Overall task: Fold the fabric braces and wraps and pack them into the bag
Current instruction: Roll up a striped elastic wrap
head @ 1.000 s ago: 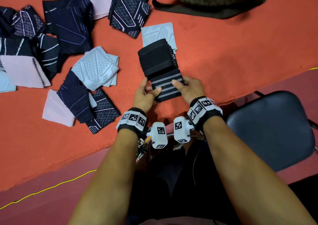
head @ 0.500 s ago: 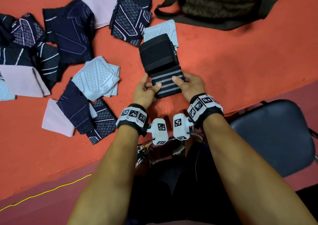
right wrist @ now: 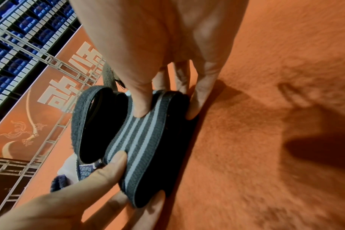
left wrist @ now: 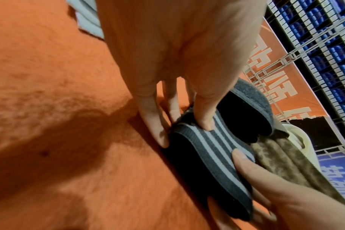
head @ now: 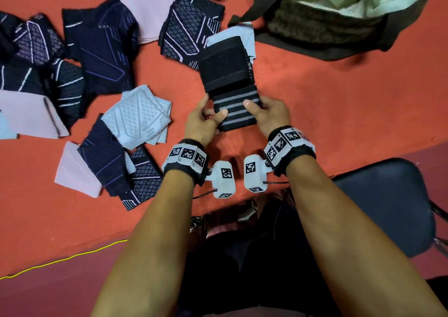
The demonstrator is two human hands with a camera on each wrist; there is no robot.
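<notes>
A folded black wrap with grey stripes (head: 235, 111) is held just above the orange cloth at the middle. My left hand (head: 206, 117) pinches its left edge, thumb on top and fingers underneath. My right hand (head: 264, 113) pinches the right edge the same way. The wrap's plain black upper flap (head: 224, 64) stands raised beyond my thumbs. In the left wrist view my thumb presses the striped wrap (left wrist: 213, 149); the right wrist view shows the striped band (right wrist: 140, 143) between both thumbs. The dark brown bag (head: 339, 25) lies open at the top right, with pale folded pieces inside.
Several navy patterned braces (head: 101, 50), pale grey ones (head: 138, 113) and pink ones (head: 143, 3) lie scattered over the orange cloth (head: 339, 98) to the left. A dark chair seat (head: 388, 207) is at the lower right, beyond the table edge.
Both hands have kept their pinch on the striped wrap and carried it slightly away from me, toward the bag. More of the bag's inside shows at the top right.
</notes>
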